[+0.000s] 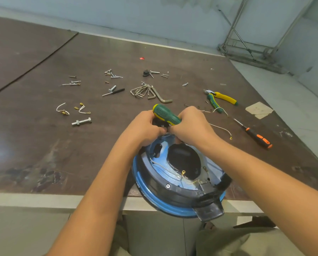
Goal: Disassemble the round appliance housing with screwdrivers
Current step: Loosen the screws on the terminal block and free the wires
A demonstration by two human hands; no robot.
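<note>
The round blue and black appliance housing [174,183] lies tilted at the table's near edge, partly overhanging it, its open inside with white wires facing me. My right hand [191,126] grips a green and yellow screwdriver [164,113] by its handle, at the housing's far rim. My left hand [147,126] curls its fingers on a small dark part at that same rim, right beside the right hand. The screwdriver's tip is hidden behind my hands.
On the brown table [43,145] lie scattered screws [113,74], hex keys [149,92], bolts [81,122], wire pieces [62,110], green-yellow pliers [220,98] and an orange-black screwdriver [256,136]. A metal frame [250,45] stands on the floor at the back right.
</note>
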